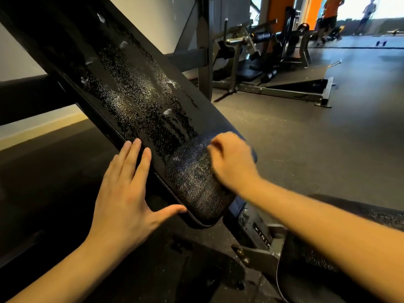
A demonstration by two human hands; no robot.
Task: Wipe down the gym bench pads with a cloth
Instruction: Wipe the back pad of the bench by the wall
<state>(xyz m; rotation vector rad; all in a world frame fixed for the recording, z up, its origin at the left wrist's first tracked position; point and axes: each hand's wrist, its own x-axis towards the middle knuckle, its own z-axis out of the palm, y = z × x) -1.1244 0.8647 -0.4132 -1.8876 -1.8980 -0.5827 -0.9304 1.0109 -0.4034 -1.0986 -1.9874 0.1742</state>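
The black back pad (pixel 135 90) of the bench slopes up to the left, its middle covered in spray droplets and streaks. My left hand (pixel 126 193) lies flat with straight fingers against the pad's lower left edge, thumb under the bottom corner. My right hand (pixel 231 162) is curled over a dark blue cloth (pixel 251 153) and presses it on the pad's lower right end. Most of the cloth is hidden under the hand. The seat pad (pixel 306 259), also speckled with droplets, sits at the lower right under my right forearm.
A metal adjustment bracket (pixel 262 237) marked 1, 2, 3 joins the two pads. Other gym machines (pixel 273 62) stand on the rubber floor behind. Two people (pixel 331 16) are far back near a bright window. A pale wall is at left.
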